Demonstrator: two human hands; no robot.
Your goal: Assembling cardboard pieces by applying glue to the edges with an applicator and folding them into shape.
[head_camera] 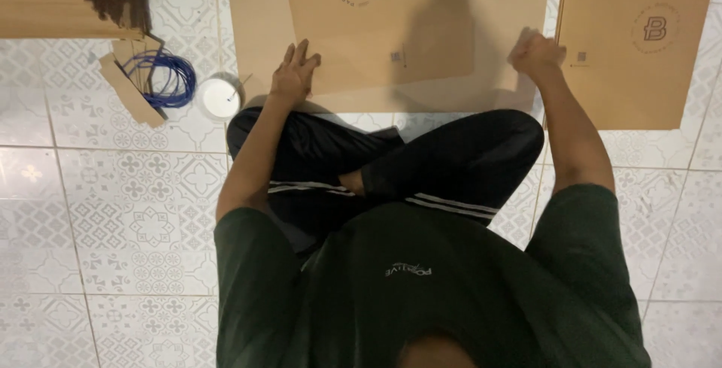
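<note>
Here, seated cross-legged on patterned tile floor (113, 210): left hand (295, 73) flat, fingers together, pressing flat cardboard sheet (421, 37) ahead of the knees; right hand (535, 53) fisted at its right edge.

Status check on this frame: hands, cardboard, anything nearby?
Left hand flat on cardboard sheet. Right hand fisted at its right edge. Blue cord coil and white roll lie left, apart.
</note>
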